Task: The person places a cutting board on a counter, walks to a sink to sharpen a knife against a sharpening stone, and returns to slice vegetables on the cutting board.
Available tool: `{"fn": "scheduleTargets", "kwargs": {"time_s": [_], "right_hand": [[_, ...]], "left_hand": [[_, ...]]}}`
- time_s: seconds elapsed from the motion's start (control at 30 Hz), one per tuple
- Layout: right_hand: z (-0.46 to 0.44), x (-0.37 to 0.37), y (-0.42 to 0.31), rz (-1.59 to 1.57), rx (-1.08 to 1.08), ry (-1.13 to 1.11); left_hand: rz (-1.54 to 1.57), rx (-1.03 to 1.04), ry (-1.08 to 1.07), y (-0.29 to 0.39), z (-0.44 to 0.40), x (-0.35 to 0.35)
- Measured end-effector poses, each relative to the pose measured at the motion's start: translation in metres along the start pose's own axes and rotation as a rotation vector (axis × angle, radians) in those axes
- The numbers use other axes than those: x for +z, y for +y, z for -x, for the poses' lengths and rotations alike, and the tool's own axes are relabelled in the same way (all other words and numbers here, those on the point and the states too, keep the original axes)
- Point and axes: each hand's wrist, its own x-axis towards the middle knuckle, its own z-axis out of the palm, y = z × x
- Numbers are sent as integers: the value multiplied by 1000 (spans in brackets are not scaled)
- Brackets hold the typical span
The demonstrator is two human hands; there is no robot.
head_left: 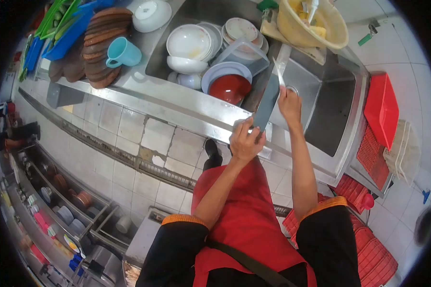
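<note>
My right hand (pixel 289 105) is closed around a slim knife (pixel 279 71), whose pale blade points away from me over the divider between two sink basins. Beside the blade, a long blue-grey slab that looks like a whetstone (pixel 266 103) lies lengthwise on that divider. My left hand (pixel 246 142) is at the slab's near end, fingers apart and bent, fingertips at the slab's edge. Left of the slab, the left basin holds a red-brown bowl (pixel 230 89) in a white bowl (pixel 209 75), stacked white bowls (pixel 189 42) and a clear plastic container (pixel 244 56).
A yellow basin (pixel 330 33) stands behind the right sink basin (pixel 333 103). Brown stacked dishes (pixel 103 48) and a turquoise mug (pixel 123 51) sit on the left counter. A red tray (pixel 382 110) is at right. Red crates (pixel 368 248) stand low beside me; shelves (pixel 62 205) are at left.
</note>
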Motion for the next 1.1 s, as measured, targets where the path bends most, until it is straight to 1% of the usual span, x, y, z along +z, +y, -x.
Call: {"fn": "scheduleTargets", "kwargs": {"time_s": [0.03,0.1,0.17,0.27,0.3,0.33,0.4,0.47,0.57,0.63,0.67,0.7,0.73,0.8,0.87,0.93,0.97,1.03,1.07,1.1], "right_hand": [[12,-2,-2,10,19,-35],[70,25,32,103,-144,32],[123,-7,6,-27,10,-115],[121,-5,15,-29,-2,-71],[107,9,25,39,-43,-20],[76,22,34,105,-84,37],[16,14,20,55,-49,-59],[-12,10,1,12,22,19],[21,15,5,-77,-4,-7],[82,25,27,80,-140,-57],[113,18,24,-2,-65,-32],[125,13,19,-83,4,-7],[111,13,19,-78,-19,-1],[100,15,19,36,-39,48],[46,4,7,5,-36,-84],[-4,6,-4,-1,-70,41],[-7,7,-1,-2,-63,58],[-13,22,5,2,-3,21],[4,33,22,18,-162,62],[36,28,19,-19,-180,85]], "left_hand": [[8,-14,-8,0,0,0],[12,-29,3,0,2,1],[-1,-8,21,-2,2,3],[27,-16,34,-2,3,4],[32,-2,24,-1,5,3],[28,-6,14,-2,4,3],[27,-5,1,-1,3,2],[18,-24,-15,1,1,-1],[25,-17,-9,4,-3,-5],[19,-37,8,3,-1,-1],[20,-34,12,1,2,0],[21,-32,22,1,3,2],[13,-11,28,0,1,1],[7,-19,29,1,0,2],[8,-30,5,0,3,2],[9,-25,-10,1,3,1],[2,-41,-16,2,4,1],[13,-35,-27,5,6,0],[12,-42,-33,2,2,-1],[6,-38,-22,-1,-2,1]]}}
